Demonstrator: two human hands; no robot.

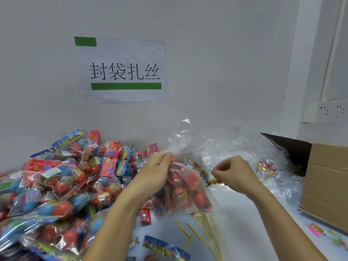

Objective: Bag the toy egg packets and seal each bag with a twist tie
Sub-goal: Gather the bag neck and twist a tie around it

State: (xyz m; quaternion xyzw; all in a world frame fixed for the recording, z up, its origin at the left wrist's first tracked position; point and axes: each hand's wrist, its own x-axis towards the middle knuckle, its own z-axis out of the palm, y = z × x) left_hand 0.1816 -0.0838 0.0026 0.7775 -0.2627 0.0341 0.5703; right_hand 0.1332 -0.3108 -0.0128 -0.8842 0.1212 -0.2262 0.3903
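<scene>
Toy egg packets (pixel 180 189) fill a clear bag (pixel 190 147) at centre; the left hand (pixel 156 172) clamps its gathered neck, the right hand (pixel 231 172) pinches a gold twist tie (pixel 211 182). Unsealed; many loose packets (pixel 56 181) wait left.

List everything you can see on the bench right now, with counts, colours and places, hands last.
Egg packets: big pile, red and blue eggs, left.
Filled bag: one, clear, red eggs inside, centre, neck gathered.
Twist ties: loose bunch, gold, bottom centre; a few more at right.
Empty bags: heap, clear, behind the hands.
Box: one, brown cardboard, right.
Sign: one, white with green bars, wall.
Socket: one, white, right wall.
Left hand: grips the bag's neck.
Right hand: pinching; what it holds is unclear.
</scene>
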